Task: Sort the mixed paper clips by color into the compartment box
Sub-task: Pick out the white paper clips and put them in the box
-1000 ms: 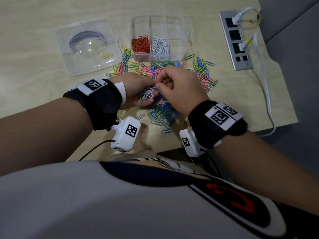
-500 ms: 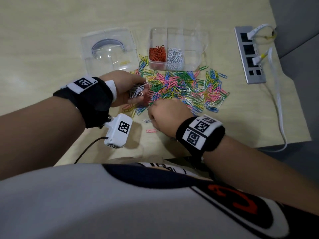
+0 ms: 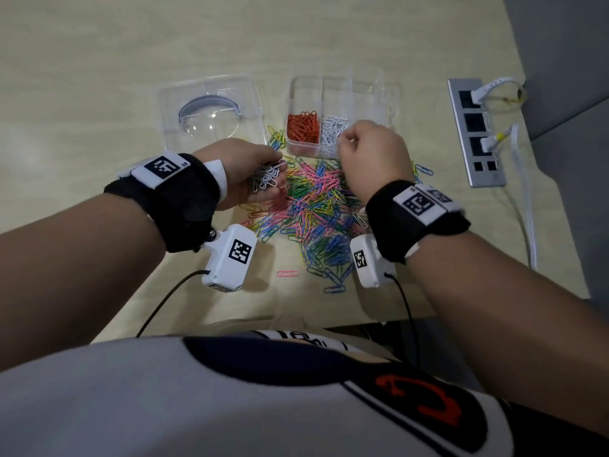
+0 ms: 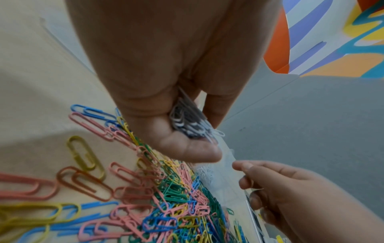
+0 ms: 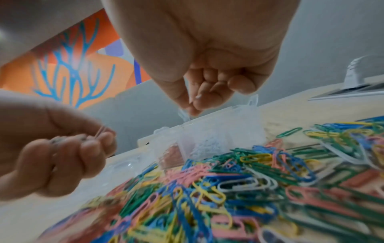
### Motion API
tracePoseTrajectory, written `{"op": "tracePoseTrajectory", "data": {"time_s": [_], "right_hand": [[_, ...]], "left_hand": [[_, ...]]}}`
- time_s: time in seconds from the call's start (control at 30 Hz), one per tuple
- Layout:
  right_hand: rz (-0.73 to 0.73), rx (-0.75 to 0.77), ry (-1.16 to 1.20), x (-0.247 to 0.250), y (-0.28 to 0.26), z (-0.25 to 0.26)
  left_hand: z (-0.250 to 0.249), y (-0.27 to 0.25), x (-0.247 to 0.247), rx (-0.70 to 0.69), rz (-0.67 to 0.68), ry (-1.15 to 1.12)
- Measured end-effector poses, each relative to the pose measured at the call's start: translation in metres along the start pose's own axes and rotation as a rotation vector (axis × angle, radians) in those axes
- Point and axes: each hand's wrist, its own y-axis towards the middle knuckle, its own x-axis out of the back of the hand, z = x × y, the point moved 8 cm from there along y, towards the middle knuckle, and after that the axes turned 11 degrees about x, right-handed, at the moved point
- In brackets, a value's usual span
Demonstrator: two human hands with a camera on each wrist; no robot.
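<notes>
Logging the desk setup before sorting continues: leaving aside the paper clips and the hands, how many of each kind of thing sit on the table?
Compartment box: 1
Clear lid: 1
Power strip: 1
White plugs in the strip: 2
Total: 5

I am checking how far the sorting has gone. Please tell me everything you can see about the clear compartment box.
The compartment box is clear plastic, lidless, and stands open on the table beyond the mixed clips. Thin walls divide it. One near compartment holds orange-red clips, the next holds white clips; the rest look empty. The right hand hovers over its near edge; whether it touches is unclear.
</notes>
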Motion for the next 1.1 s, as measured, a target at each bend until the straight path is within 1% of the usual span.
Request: {"op": "tracePoseTrajectory", "data": {"time_s": [0.07,0.17,0.23,0.33,0.5,0.63,0.67,0.73,0.77,0.83,0.93,1.0,1.1], "right_hand": [[0.013,-0.032,0.007,0.0,0.008,-0.007],[0.098,-0.063,-0.026,-0.01,0.005,-0.017],[0.146,-0.038,-0.043,-0.018,-0.001,-0.018],[0.163,0.026,-0.063,-0.027,-0.011,-0.012],[0.169,0.049,-0.046,-0.036,-0.027,-0.007],[0.203,0.083,-0.046,-0.037,-0.033,-0.006],[0.21,0.097,-0.054,-0.037,-0.034,-0.005],[0.217,0.121,-0.076,-0.036,-0.036,-0.004],[0.219,0.13,-0.08,-0.036,-0.037,-0.004],[0.216,0.143,-0.073,-0.035,-0.038,-0.003],[0.206,0.154,-0.066,-0.034,-0.039,-0.003],[0.199,0.151,-0.059,-0.034,-0.04,-0.003],[0.197,0.141,-0.061,-0.035,-0.039,-0.002]], "left_hand": [[-0.002,0.001,-0.001,0.0,0.008,-0.004],[-0.006,0.003,-0.001,-0.015,0.003,-0.029],[-0.009,0.004,-0.003,-0.029,0.005,-0.04],[-0.015,0.006,-0.008,-0.04,0.017,-0.065],[-0.03,0.007,-0.024,-0.067,0.041,-0.132],[-0.044,0.006,-0.043,-0.099,0.079,-0.24],[-0.048,0.004,-0.047,-0.114,0.077,-0.271],[-0.055,0.001,-0.05,-0.147,0.019,-0.289],[-0.058,0.003,-0.051,-0.159,-0.013,-0.277],[-0.061,0.004,-0.053,-0.17,-0.03,-0.226],[-0.065,0.005,-0.056,-0.19,-0.064,0.026],[-0.064,0.008,-0.058,-0.187,-0.054,0.045],[-0.061,0.013,-0.061,-0.145,-0.02,-0.012]]}}
